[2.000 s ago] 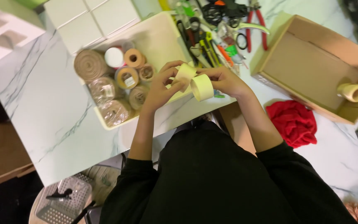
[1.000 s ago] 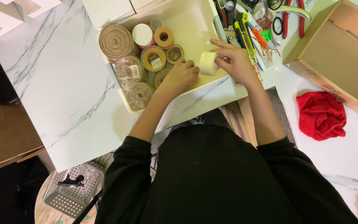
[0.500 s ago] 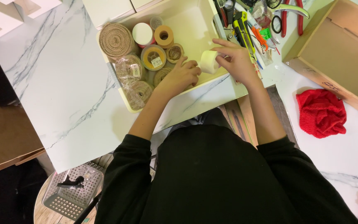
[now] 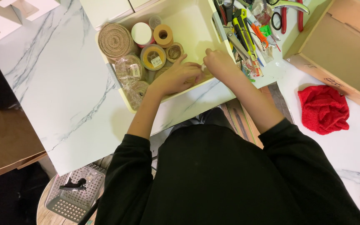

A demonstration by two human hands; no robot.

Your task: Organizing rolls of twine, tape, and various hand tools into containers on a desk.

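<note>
While the white marbled surface (image 4: 59,83) carries everything, the widest thing on it is the pale yellow tray (image 4: 196,29), with a cardboard box (image 4: 342,46) to its right and a crumpled red cloth (image 4: 323,108) lying below that box. Inside the tray, along its left end, rolls are already packed side by side: a large jute roll (image 4: 114,40), a white roll (image 4: 141,33), tan tape rolls (image 4: 163,34), and wrapped bundles of twine (image 4: 128,70); the right half of the tray floor is bare. Beside the tray's right wall lies a heap of hand tools (image 4: 246,29), cutters and pliers among them.

Both hands are inside the tray near its front wall. The left hand (image 4: 176,77) lies palm down, fingers curled over something pale; the right hand (image 4: 218,62) meets it, fingers pressed together and pinching a small whitish item (image 4: 204,66), probably a tape roll, though it is mostly hidden. Judging from this, the item is down in the tray but not yet let go, and space remains
</note>
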